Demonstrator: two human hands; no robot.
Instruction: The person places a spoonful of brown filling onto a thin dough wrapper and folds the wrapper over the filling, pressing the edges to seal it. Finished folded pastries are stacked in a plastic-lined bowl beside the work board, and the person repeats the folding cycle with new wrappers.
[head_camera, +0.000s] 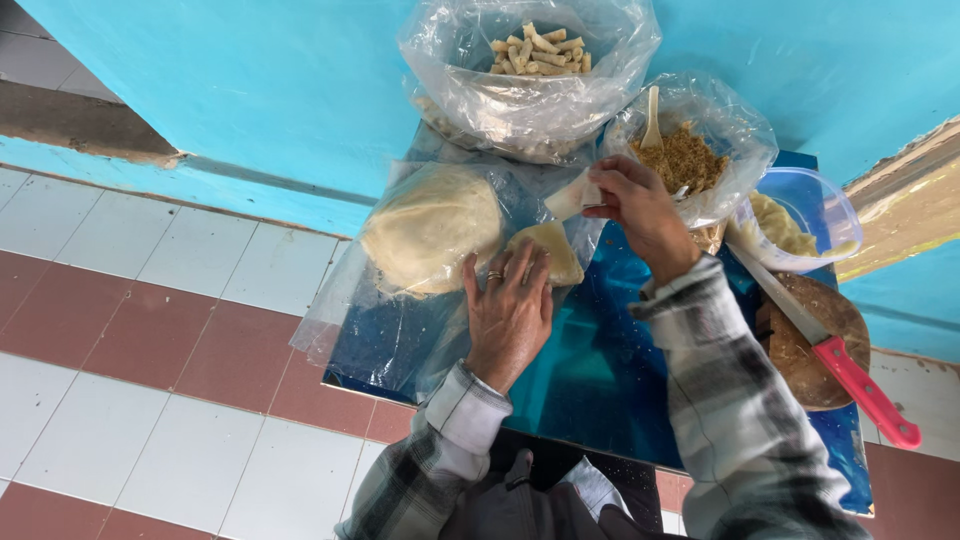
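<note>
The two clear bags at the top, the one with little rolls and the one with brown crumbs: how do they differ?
The bag of rolls sits farther back against the blue wall and holds pale, finger-shaped rolled pieces; the bag of crumbs sits nearer the right hand and holds loose golden-brown shreds. Only the bag of crumbs has a pale spoon standing in it. Both are clear plastic, opened wide at the top.

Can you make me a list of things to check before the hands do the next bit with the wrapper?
1. Left hand lies flat on the small wrapper piece: ok.
2. Right hand pinches a pale wrapper strip: ok.
3. Brown filling with a spoon is close to the right hand: ok.
4. Stack of round wrappers sits beside the left hand: ok.
5. Red-handled knife lies away from both hands: ok.
6. Whether the strip already has filling inside: cannot tell.
</note>
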